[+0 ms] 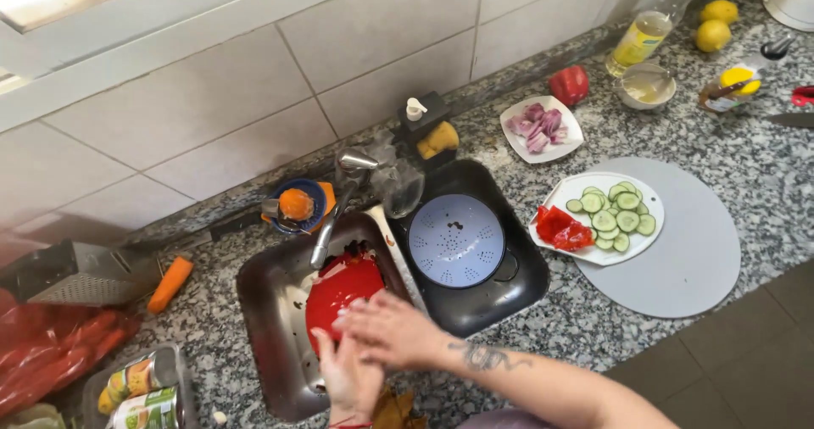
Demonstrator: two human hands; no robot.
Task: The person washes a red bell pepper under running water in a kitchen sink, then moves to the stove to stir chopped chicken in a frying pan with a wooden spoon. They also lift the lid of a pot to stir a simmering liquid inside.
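Note:
A red bowl (346,285) sits tilted in the left basin of a steel sink (263,310), under the tap (335,217). My left hand (349,376) grips its near rim from below. My right hand (386,327) lies flat on the bowl's front, fingers spread and blurred. In the right basin rests a round blue colander (456,241).
A white plate (604,255) of cucumber slices and red pepper pieces stands on a grey cutting mat (691,259). A small plate of chopped red onion (541,125), a red pepper (569,84), oil bottle, lemons, a grater (72,274), a carrot and cans lie around on the granite counter.

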